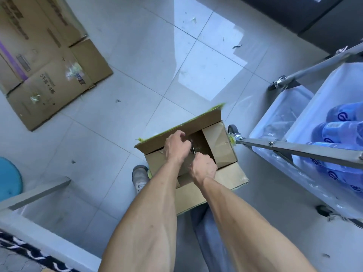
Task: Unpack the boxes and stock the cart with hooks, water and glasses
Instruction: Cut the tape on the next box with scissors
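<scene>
A flat cardboard sheet [45,61] lies on the floor [137,79] at the far left. In the middle sits an open box [222,146]. Both hands reach into it — the left hand [176,146] and the right hand [203,166] have curled fingers around something small and dark, too blurry to name. Just right of the box stands the cart [294,148] — blue water bottles [341,130] lie in it.
</scene>
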The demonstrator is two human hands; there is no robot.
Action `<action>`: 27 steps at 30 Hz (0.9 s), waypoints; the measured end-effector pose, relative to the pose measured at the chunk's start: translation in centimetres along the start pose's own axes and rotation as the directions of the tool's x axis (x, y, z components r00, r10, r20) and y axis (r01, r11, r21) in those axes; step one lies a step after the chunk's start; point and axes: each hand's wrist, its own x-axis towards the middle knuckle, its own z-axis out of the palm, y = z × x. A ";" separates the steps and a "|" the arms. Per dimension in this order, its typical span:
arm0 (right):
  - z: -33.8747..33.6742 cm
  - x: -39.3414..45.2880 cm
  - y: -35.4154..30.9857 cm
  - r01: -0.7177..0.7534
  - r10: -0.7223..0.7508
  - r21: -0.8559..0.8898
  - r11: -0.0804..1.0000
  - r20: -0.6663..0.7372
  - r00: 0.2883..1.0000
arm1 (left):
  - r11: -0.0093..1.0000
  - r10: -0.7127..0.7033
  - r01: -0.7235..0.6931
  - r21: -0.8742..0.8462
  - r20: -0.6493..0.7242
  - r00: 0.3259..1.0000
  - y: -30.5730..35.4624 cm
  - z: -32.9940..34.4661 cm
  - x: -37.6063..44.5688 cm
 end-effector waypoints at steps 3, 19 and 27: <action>0.3 1.2 0.8 -0.134 0.136 0.090 0.987 -0.008 0.991 | 0.925 0.184 -0.122 0.359 -0.144 0.972 -0.2 0.2 2.0; -1.0 3.1 -3.1 -0.523 0.638 0.612 0.593 0.040 0.769 | 0.926 0.002 -0.173 0.336 0.454 0.891 -6.2 -0.4 0.1; -1.5 0.8 -6.8 -0.461 0.674 0.752 0.470 0.031 0.738 | 0.956 -0.291 0.189 0.227 0.622 0.727 -6.2 -6.2 5.2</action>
